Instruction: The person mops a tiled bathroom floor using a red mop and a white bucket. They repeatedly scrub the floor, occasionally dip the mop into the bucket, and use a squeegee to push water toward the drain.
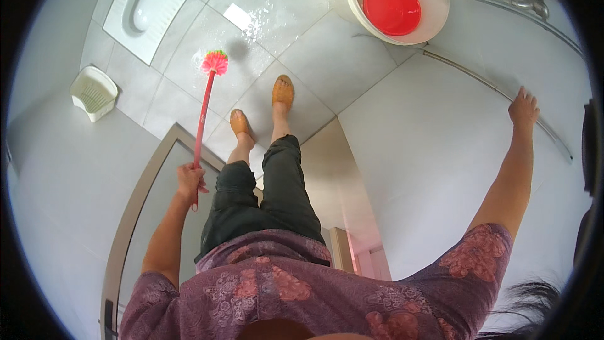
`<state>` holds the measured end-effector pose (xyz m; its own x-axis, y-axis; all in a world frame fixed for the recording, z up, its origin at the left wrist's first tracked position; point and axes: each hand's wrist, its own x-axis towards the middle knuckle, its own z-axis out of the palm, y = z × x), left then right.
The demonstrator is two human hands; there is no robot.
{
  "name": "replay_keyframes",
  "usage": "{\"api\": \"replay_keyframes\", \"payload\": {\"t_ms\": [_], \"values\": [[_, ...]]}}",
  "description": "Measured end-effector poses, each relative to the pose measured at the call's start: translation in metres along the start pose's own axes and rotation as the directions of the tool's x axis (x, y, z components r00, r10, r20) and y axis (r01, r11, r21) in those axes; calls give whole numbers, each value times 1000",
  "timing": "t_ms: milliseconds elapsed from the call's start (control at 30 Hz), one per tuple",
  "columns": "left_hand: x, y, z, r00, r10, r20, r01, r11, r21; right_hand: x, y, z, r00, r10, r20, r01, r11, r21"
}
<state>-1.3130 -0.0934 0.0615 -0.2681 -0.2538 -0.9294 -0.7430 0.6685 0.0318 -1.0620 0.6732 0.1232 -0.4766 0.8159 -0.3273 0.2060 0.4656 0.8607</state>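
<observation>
My left hand (190, 182) is closed around the red handle of a long toilet brush (201, 119). The brush's pink and green bristle head (215, 62) points away from me, over the wet tiles. On the right, my right hand (523, 110) is at a thin metallic hose (465, 74), its fingers seemingly curled over it. One stretch of the hose runs from beside the bucket to the hand, and a short end extends past it. The fingers' undersides are hidden.
A white squat toilet (130, 38) lies at the far left. The cream bucket (349, 0) holds a red dipper (392, 7). A wall tap (532, 4) with a looped hose is at the far right. A pale plastic basket (94, 93) sits left; a framed door (141, 220) stands near.
</observation>
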Motion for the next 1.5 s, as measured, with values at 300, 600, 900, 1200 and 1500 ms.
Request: {"api": "replay_keyframes", "payload": {"t_ms": [300,600,900,1200,1500], "values": [[4,26,15,993,-120,-10,120,991,50,15,-7,-31,853,-305,423,278,952,127],[8,28,16,994,40,105,-36,999,-33,-156,-106,-5,571,-541,618,-159,665,729],[32,28,-56,976,120,184,-127,991,32,-330,-201,-185,280,-657,700,-947,-70,313],[72,37,-151,990,50,135,-65,992,107,-315,-350,-260,267,-788,555,-906,-402,-136],[82,13,-193,988,66,138,-41,984,-175,-282,-482,-347,429,-625,653,-896,-385,220]]}}
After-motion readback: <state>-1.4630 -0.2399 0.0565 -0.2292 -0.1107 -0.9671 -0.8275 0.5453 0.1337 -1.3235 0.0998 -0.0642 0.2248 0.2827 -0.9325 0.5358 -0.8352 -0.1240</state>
